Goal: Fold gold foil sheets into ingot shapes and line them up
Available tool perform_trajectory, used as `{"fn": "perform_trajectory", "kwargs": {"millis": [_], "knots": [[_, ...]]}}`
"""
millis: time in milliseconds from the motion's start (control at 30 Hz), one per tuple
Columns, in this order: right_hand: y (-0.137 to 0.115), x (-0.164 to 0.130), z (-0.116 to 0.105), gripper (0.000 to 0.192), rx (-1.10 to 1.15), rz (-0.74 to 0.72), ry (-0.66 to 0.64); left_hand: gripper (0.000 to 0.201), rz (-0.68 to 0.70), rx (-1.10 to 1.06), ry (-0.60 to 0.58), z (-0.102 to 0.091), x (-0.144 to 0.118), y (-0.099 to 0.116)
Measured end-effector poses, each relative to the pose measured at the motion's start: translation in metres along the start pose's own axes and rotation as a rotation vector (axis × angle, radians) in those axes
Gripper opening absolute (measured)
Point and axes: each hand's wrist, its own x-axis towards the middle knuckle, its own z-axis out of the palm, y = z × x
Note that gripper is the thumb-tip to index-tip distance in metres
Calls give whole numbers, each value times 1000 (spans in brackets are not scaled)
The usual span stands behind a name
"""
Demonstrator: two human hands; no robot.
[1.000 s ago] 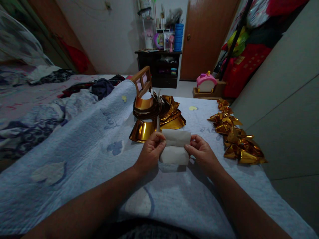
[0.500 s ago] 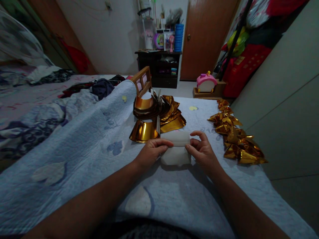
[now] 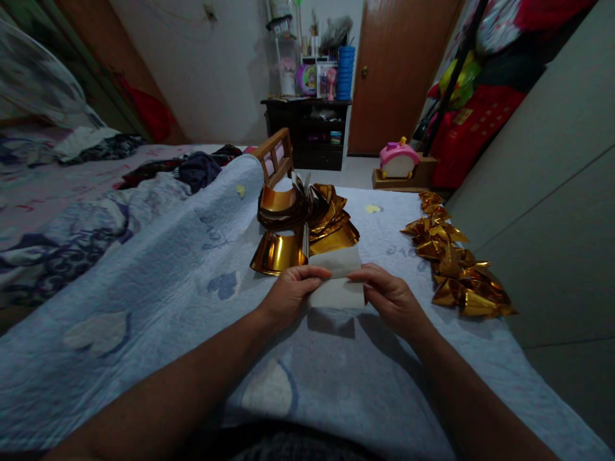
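A pale sheet of paper with a crease across its middle is held just above the bed. My left hand pinches its left edge at the crease between thumb and fingers. On the right edge, my right hand grips it, forefinger lying along the crease and thumb partly hidden. Just beyond the paper lies a pile of shiny gold foil sheets, with a curved gold piece at its front left. A row of folded gold foil pieces lies further off to the right.
A pale blue quilt covers the bed beneath my hands. Past its far edge stand a small wooden chair, a dark cabinet and a pink toy. A pale panel rises along the right side.
My right hand's raised fingers have come down onto the paper, its forefinger now along the crease. The paper has tilted and shows flatter; my left hand stays nearly in place.
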Motion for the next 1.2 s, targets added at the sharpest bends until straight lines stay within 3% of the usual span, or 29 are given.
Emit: {"fn": "perform_trajectory", "kwargs": {"millis": [233, 400, 567, 800, 1000, 1100, 1200], "knots": [[4, 1, 1, 26, -81, 2, -76, 25, 50, 51, -18, -2, -2, -1], [1, 3, 4, 18, -35, 33, -24, 36, 43, 102, -66, 0, -7, 2], [-9, 3, 6, 6, 36, 114, 26, 34, 93, 167, -135, 1, -11, 4], [-4, 2, 8, 19, 138, 205, 180, 28, 220, 356, -159, -1, -12, 3], [-3, 2, 12, 30, 234, 228, 255, 48, 264, 257, -268, -6, -12, 1], [-4, 3, 13, 32, 248, 223, 253, 44, 231, 262, -216, -1, -14, 1], [-5, 4, 15, 33, 244, 213, 236, 25, 248, 283, -126, 4, -14, 0]]}}
